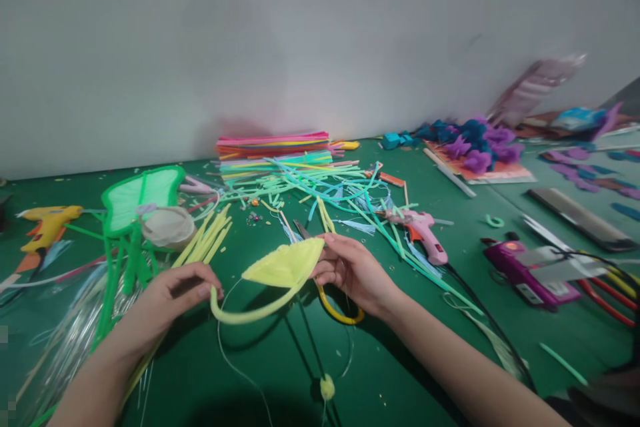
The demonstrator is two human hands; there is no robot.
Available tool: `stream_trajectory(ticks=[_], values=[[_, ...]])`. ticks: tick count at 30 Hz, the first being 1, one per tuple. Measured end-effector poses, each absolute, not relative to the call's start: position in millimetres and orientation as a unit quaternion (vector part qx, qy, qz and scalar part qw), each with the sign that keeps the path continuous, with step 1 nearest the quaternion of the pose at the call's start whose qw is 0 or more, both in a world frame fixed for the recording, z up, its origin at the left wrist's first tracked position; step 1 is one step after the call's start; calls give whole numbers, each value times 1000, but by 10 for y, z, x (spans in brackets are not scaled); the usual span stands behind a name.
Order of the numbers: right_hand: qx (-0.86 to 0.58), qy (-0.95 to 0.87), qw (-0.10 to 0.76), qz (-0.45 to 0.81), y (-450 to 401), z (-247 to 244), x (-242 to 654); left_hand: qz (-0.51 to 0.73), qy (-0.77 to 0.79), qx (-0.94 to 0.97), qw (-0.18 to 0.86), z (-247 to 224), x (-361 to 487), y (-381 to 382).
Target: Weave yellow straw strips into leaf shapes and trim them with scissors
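Note:
Between my hands hangs a yellow pipe-cleaner petal (285, 263), with a filled fuzzy face and a long curved stem bowing below it. My left hand (187, 293) pinches the free end of that stem. On the other side, my right hand (350, 270) grips the petal at its pointed right corner. Scissors with yellow handles (343, 317) lie on the table, partly hidden under my right hand. A small yellow fuzzy ball (327, 387) sits lower down by thin dark sticks and a clear thread.
Loose yellow pipe cleaners (207, 237) lie left, near a green fuzzy wing (145, 197) and yellow glue gun (47, 227). Coloured pipe cleaners (275, 153) are stacked by the wall. Right are a pink glue gun (420, 230), its cord, and a purple device (530, 273).

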State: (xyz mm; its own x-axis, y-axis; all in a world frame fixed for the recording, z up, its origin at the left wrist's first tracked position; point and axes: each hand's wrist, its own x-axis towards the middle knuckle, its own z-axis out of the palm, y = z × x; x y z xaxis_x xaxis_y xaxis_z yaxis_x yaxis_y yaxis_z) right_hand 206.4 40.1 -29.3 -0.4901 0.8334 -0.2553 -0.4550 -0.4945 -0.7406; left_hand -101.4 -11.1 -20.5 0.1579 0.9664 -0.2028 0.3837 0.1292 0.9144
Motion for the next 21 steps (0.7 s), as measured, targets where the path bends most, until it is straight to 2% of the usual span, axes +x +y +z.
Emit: stream_trajectory(ticks=[5,9,11,15,18,21], values=[[-296,-311,403,808,376,-255,2071,387,646,455,475,-185,-1009,-85],[-322,-335,412,784,369,-272,2037,398,698,476,359,-28,-945,-44],[-328,-363,410,770,364,-291,2005,338,706,532,323,83,-856,-12],[-331,-437,390,740,333,-310,1956,145,623,680,359,244,-551,82],[-353,-571,387,632,302,-291,1984,67,552,706,438,252,-324,168],[-340,-762,369,409,273,-253,2060,68,530,701,472,185,-222,244]])
